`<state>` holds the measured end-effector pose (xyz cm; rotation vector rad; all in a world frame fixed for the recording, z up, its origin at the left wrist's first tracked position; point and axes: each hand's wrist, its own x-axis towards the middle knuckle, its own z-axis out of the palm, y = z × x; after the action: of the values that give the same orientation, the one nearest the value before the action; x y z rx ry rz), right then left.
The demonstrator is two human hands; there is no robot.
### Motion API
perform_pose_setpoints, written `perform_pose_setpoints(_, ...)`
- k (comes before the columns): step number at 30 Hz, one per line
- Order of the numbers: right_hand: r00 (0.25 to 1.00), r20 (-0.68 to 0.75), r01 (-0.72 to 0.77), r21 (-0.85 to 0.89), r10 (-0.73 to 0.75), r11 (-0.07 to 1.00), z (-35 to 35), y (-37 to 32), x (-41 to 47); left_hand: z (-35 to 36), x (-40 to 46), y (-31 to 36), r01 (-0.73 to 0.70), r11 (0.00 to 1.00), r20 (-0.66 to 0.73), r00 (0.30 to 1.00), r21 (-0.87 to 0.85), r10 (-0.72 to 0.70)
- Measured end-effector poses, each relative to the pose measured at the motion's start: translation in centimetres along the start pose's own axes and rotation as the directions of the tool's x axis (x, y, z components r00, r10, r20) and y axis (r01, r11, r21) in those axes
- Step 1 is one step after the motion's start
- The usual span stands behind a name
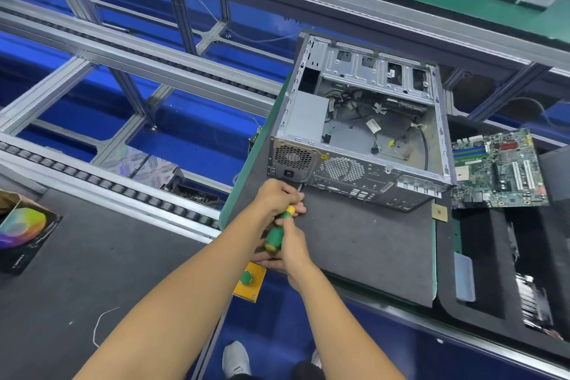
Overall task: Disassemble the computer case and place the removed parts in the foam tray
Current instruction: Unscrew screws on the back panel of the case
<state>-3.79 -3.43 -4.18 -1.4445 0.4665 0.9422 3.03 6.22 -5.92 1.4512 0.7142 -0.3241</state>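
Both my bare forearms reach forward from the lower edge of the view, meeting just short of the rear panel of the computer case (364,129). My left hand (276,197) curls its fingers around the front of the screwdriver (277,233), near the yellow collar where the metal shaft begins. My right hand (291,251) wraps the green plastic handle from behind, its yellow end cap showing beside the palm. The shaft's tip sits at the case's lower rear edge, just below the power supply (294,160) with its honeycomb vent and black socket; I cannot tell whether it is seated in a screw.

The case is bare grey sheet steel, boxy, lying on its side with the open face up, loose black cables and a dusty floor inside. It rests on a dark, slightly fuzzy mat (370,241) covering the green desk (245,170).

To the right, the green motherboard (499,170), studded with slots and chips, lies on the black foam tray (481,241), whose deep rounded pockets hold a finned metal part. A small gold-coloured chip (439,212) lies flat just in front of the case. A yellow box with a green button (249,282) hangs at the desk's near edge.
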Motion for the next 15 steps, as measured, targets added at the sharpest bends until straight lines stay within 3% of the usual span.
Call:
perform_pose_setpoints(6, 0.998, -0.053, 0.051, 0.224, -0.041, 0.973, -0.3, 0.7, 1.2, -0.8, -0.2, 0.5, -0.032, 0.998, 0.057, 0.998, 0.062, 0.029)
perform_pose_setpoints(9, 0.999, 0.021, 0.021, 0.402, -0.032, 0.915, 0.0, 0.4, 1.5, -0.2, -0.3, 0.4, -0.029, 1.000, 0.023, 0.999, 0.012, 0.028)
perform_pose_setpoints(13, 0.995, -0.092, 0.051, 0.248, -0.029, 0.967, 0.2, -0.1, 1.8, -0.1, -0.2, 0.2, -0.014, 0.999, 0.051, 0.999, -0.032, 0.015)
perform_pose_setpoints(15, 0.990, -0.134, 0.062, 0.208, -0.035, 0.976, 0.0, -0.2, 1.8, -0.3, 0.0, 0.4, -0.058, 0.991, 0.052, 0.997, 0.124, 0.052)
